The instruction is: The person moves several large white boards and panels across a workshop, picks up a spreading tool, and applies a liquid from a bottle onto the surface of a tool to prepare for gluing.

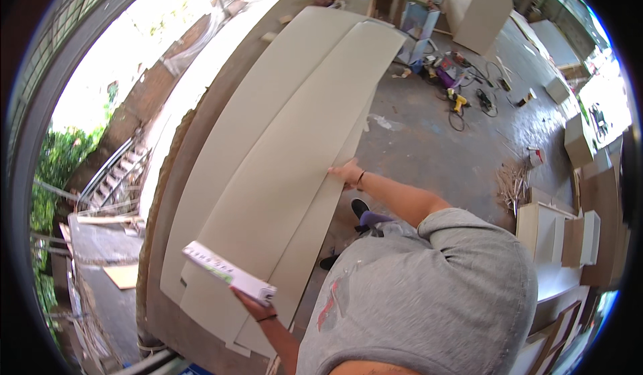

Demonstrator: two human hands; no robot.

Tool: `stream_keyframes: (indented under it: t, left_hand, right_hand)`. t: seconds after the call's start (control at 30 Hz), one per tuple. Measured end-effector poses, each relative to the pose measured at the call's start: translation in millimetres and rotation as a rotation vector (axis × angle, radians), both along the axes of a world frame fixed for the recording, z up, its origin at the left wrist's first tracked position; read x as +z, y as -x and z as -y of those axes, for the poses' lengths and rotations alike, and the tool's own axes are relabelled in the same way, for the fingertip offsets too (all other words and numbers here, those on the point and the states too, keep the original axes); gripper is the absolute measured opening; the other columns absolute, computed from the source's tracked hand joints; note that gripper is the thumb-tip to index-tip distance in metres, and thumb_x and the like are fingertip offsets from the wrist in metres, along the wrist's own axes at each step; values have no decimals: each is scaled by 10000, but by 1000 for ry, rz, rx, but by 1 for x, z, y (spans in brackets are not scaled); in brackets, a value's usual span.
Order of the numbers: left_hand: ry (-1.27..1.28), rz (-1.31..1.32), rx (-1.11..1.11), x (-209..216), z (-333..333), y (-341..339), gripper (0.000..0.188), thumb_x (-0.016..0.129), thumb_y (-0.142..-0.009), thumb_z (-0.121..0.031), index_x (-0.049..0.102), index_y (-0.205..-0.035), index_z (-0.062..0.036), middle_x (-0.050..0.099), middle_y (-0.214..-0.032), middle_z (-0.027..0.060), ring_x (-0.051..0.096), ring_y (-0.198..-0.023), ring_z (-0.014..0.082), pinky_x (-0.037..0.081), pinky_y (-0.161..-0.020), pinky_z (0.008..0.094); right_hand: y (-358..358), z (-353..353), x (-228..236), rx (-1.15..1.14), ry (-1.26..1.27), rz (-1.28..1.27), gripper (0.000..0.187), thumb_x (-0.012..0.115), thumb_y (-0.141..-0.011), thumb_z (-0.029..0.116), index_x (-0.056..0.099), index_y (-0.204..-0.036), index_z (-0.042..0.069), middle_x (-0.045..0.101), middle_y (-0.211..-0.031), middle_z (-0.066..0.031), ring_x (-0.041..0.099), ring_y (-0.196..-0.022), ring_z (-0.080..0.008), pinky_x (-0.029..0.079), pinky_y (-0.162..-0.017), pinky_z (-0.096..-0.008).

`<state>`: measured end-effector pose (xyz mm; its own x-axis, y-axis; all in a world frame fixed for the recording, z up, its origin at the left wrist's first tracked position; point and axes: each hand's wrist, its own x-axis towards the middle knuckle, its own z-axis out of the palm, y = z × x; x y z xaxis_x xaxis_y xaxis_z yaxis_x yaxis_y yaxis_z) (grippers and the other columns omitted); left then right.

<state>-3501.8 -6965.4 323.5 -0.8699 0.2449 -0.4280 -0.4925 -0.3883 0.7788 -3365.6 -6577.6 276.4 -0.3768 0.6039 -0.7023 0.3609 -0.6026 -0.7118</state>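
Note:
Large pale cream panels [268, 167] lie overlapping in a long stack in front of me, their edges stepped. My left hand [255, 306] holds a long, narrow white carton [224, 270] with dark and green print above the near end of the stack. Its fingers are partly hidden by the carton. Farther up, along the right side of the stack, my right hand [347, 172] rests at the edge of the upper panel with its fingers stretched out and apart. Nothing shows inside that hand.
Right of the stack, a yellow power tool [457, 100] and several cords lie on the grey floor [429, 154]. A cabinet carcass [477, 10] stands at the back. Wood offcuts [514, 182] and a small bucket [536, 157] are at the right. Stairs [117, 177] show beyond the left edge.

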Motion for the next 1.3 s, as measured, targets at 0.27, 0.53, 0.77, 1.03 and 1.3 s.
stream_keyframes:
  t: [0.27,0.53,0.77,1.03,1.3]
  left_hand:
    - [189,-92,-739,22,-193,-100,544,439,-912,-470,432,-1143,23,517,-1038,105,525,-908,176,438,-773,295]
    - [152,-185,-1142,12,-422,-202,501,597,-864,-355,362,-1098,21,502,-956,77,507,-855,122,455,-718,240]
    - [94,-115,-1403,-6,-551,-264,524,599,-850,-411,422,-1075,28,499,-982,68,495,-863,100,433,-737,227]
    - [589,-1629,-989,-10,-700,-228,771,735,-660,-455,402,-1210,-29,422,-1220,187,392,-1156,322,311,-975,430]
    - [1056,-1533,-1194,-24,-846,-161,894,770,-596,-374,325,-1330,-126,80,-1455,184,44,-1353,366,56,-1065,545]
  right_hand:
    - [-67,-27,-1,261,296,-203,830,546,-787,601,198,-1390,150,460,-1250,-217,410,-1207,-341,382,-903,-551]
    - [-208,-113,51,553,-495,-401,1016,681,-739,486,43,-1419,82,421,-1274,-249,502,-1120,-316,442,-896,-392]
    - [-296,-215,74,172,-358,-437,906,725,-733,213,120,-1393,80,426,-1242,-190,473,-1133,-249,440,-909,-366]
    - [-363,-346,24,-802,366,-846,443,543,-825,413,476,-1175,151,531,-1067,-91,553,-886,-231,460,-642,-352]
    - [-369,-492,29,-1029,375,-571,370,517,-835,432,484,-1065,145,519,-926,-71,505,-791,-223,426,-625,-350]
